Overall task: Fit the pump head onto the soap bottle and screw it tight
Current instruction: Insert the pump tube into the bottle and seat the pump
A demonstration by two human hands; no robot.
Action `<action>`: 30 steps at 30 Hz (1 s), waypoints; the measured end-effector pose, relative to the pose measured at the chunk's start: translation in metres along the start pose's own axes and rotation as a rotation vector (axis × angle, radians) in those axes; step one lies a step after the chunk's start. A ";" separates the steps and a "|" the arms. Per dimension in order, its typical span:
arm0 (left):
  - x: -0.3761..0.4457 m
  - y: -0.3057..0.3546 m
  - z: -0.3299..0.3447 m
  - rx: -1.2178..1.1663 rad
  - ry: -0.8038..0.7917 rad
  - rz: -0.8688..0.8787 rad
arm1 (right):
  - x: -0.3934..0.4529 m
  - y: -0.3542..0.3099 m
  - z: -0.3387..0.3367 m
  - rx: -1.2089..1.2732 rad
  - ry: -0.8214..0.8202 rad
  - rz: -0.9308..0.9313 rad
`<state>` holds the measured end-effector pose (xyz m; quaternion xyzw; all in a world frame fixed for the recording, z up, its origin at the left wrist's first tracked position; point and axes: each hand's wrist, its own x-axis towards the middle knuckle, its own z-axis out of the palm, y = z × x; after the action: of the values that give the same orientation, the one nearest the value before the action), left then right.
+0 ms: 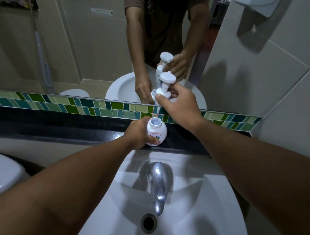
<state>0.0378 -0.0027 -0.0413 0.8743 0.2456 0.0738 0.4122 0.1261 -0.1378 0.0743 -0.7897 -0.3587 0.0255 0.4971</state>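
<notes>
My left hand (139,133) grips the open soap bottle (156,132), which stands on the dark ledge (56,125) behind the sink (208,206). My right hand (181,104) pinches the pump head (165,88) by its collar, directly above the bottle's mouth, tube pointing down.

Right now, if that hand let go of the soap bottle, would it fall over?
Probably not by itself: the soap bottle looks squat and round, standing upright on the dark ledge. It seems light plastic, though, so a nudge might slide it. The left hand steadies it.
</notes>
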 end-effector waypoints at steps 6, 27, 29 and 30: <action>0.003 -0.002 0.000 0.000 -0.012 0.000 | -0.016 0.022 0.011 -0.012 -0.013 0.038; 0.007 -0.005 -0.005 -0.007 -0.072 0.055 | -0.031 0.042 0.034 0.011 -0.080 0.057; 0.007 -0.004 -0.006 -0.007 -0.074 0.057 | -0.032 0.042 0.035 -0.005 -0.081 0.045; 0.007 -0.003 -0.007 -0.010 -0.083 0.056 | -0.032 0.042 0.035 -0.009 -0.080 0.047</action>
<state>0.0400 0.0071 -0.0398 0.8810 0.2033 0.0502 0.4242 0.1116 -0.1406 0.0126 -0.7984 -0.3600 0.0673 0.4780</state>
